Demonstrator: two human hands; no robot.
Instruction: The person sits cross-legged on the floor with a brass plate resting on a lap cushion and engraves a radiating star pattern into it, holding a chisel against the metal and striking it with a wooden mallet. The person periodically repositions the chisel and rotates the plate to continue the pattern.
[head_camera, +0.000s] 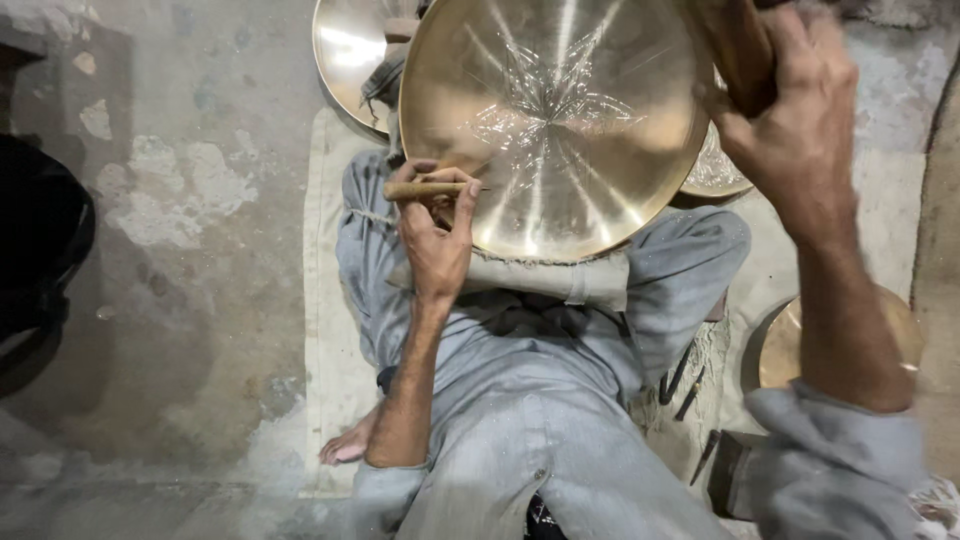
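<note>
- Round, shallow brass plate (555, 125), polished gold with a star-like flower pattern scratched into its centre, rests tilted on the person's lap, propped on a folded grey cloth pad (545, 278).
- Left hand (435, 235) has its grip clenched round a slim wooden-handled chisel (428, 189), held level, its thin metal tip touching the plate's lower left face.
- Right hand (790, 130) is raised at the plate's upper right edge, grip clenched round a brown wooden mallet handle (740, 45), blurred.
- Second brass dish (352, 50) lies behind the plate at upper left; another engraved one (715, 172) peeks out just beside the right hand.
- Dark metal punches (682, 385) lie on the concrete floor (170, 300) near the right knee.
</note>
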